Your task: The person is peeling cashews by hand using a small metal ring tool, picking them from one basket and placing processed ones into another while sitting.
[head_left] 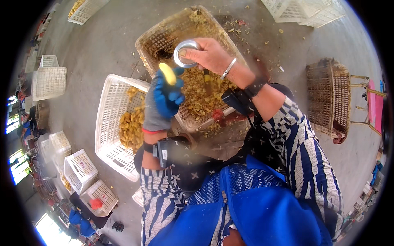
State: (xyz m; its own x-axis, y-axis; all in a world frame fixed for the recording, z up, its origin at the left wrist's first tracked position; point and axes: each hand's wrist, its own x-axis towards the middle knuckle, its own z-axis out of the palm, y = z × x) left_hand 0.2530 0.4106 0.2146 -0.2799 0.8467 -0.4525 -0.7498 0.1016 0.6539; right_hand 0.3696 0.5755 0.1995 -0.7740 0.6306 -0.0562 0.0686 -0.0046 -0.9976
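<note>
My left hand [163, 96] wears a grey and blue glove and is closed around a smooth, elongated, pale yellow piece [168, 74] that sticks up from the fingers. In my bare right hand [211, 55] is a round, silver metal tool [186, 53] with a thick rim, the thumb pressed over it. The tool is just above and right of the yellow piece, seemingly apart from it. Both hands are over a stained basket [154, 37] with yellowish scraps [205, 92] inside. Beside my left forearm, a white basket [107, 110] holds many brownish-yellow pieces [133, 125].
A dirty brown basket [322, 96] stands at right by a pink-seated metal stool [374, 107]. More white baskets [49, 83] are along the left, and another [303, 10] is at the far right. Scraps lie scattered on the grey concrete floor [279, 53].
</note>
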